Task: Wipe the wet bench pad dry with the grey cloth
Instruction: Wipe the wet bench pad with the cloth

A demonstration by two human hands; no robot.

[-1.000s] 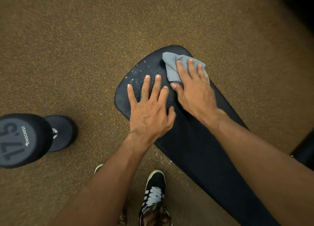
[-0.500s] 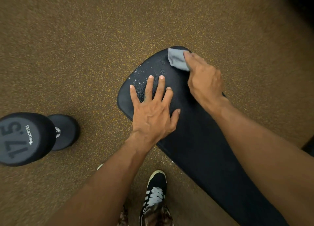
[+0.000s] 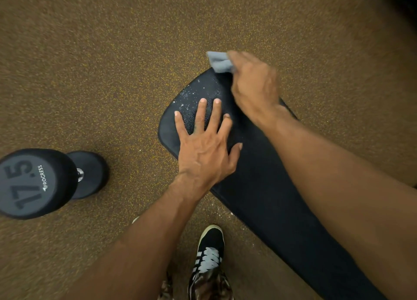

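Near the grey cloth (image 3: 220,61), droplets (image 3: 196,92) fleck the pad (image 3: 259,186).

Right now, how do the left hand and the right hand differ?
The left hand lies flat with fingers spread on the bench pad, holding nothing; the right hand is curled round the grey cloth at the pad's far edge. The left hand looks sharp; the right hand is blurred. Both are at the pad's wet end, where droplets glisten.
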